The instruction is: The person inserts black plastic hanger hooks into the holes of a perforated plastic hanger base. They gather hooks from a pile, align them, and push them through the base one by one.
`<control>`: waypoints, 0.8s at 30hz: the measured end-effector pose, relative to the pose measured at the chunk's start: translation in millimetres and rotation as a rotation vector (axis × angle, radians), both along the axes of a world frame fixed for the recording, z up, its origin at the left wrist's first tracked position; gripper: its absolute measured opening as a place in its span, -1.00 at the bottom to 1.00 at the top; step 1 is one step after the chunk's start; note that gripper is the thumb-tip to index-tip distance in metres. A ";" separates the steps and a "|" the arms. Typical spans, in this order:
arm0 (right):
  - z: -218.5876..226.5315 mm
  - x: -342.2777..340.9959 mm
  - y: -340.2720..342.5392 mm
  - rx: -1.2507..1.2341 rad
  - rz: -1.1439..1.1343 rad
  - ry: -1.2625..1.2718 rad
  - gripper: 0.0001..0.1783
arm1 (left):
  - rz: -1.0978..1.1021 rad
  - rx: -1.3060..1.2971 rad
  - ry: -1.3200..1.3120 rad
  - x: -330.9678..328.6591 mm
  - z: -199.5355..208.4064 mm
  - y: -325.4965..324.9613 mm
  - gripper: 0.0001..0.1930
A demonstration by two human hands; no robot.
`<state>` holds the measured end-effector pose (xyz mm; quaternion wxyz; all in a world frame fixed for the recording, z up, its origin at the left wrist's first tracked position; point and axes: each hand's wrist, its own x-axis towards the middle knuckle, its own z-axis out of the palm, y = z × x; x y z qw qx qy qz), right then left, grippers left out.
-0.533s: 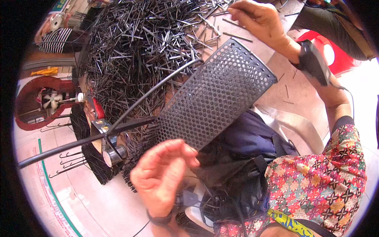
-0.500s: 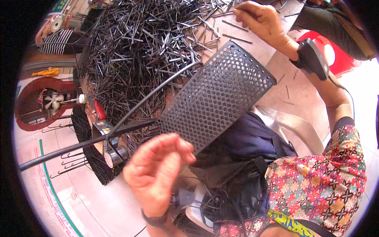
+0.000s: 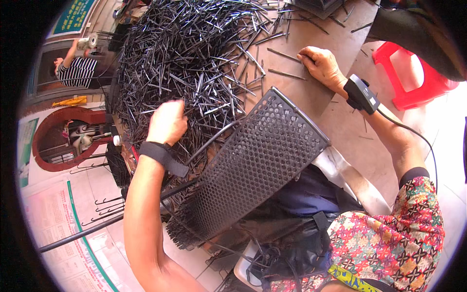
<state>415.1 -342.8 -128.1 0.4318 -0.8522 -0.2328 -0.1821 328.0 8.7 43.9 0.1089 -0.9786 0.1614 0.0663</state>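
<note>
A heaped pile of thin black strips (image 3: 194, 63) covers the far left of the table. Over its near edge, my left hand (image 3: 168, 121) is curled, back upward; whatever its fingers hold is hidden. At the table's right side, my right hand (image 3: 321, 68) has thumb and fingers closed at the end of a loose black strip (image 3: 282, 54). A second loose strip (image 3: 287, 74) lies just nearer. Between my arms, a long black perforated panel (image 3: 258, 155) slants above my lap. Dark bristle-like ends (image 3: 182, 231) stick out beneath its lower left end.
A black rod (image 3: 87, 236) runs in from the left toward the panel. A red plastic stool (image 3: 406, 97) stands at the right. Several wire hooks (image 3: 104, 207) and a round red-brown housing (image 3: 41, 151) are at the left. Farther left is a person in a striped top (image 3: 78, 70).
My left hand has moved from the near side of the panel up to the pile, its fingers curling. My right hand has come down to the loose strip's end. The whole view has shifted.
</note>
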 end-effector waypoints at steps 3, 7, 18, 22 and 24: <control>0.8 -5.2 -1.7 0.020 -0.011 0.004 -0.86 | 0.425 0.109 0.478 6.6 -21.4 8.4 -0.70; 3.5 -4.9 -3.3 0.033 -0.023 -0.004 -0.88 | 1.152 -0.634 0.576 20.5 -35.3 -2.5 -0.70; 13.2 -2.2 -6.4 -0.019 -0.013 0.018 -0.89 | 1.206 -1.140 0.486 41.7 -21.5 -48.6 -0.83; 14.9 0.8 -10.6 -0.038 -0.004 0.061 -0.87 | 1.023 -1.321 0.477 38.9 -19.6 -62.0 -0.68; 15.5 1.8 -12.2 -0.006 0.015 0.064 -0.86 | 0.936 -1.206 0.511 36.1 -15.4 -64.7 -0.44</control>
